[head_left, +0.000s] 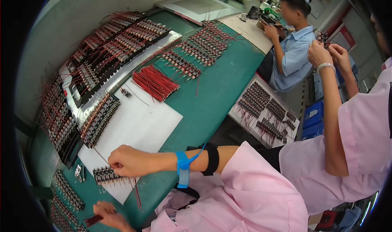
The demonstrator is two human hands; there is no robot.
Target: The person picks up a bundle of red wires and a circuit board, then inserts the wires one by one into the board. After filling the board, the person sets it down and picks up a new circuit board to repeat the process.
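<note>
My right hand point(127, 160), wearing a blue wrist strap point(183, 168), is closed in a pinch above a row of small circuit boards point(105, 175) near the edge of a white sheet point(153, 128). A thin reddish wire point(99, 155) sticks out from its fingertips. Several red wires hang from the row's right end. Lower down, my left hand point(109, 215) is closed on a dark red piece point(93, 220), too blurred to name exactly. Beside it lie more rows of small boards point(68, 189) and a small metal part point(79, 173) on the green mat.
A bundle of red wires point(155, 83) and another board row point(100, 119) lie on the sheet. Wired boards crowd a metal rack point(122, 75) and the green table point(228, 81). Co-workers in blue point(292, 60) and pink point(359, 122) sit to the right, near a board tray point(265, 113).
</note>
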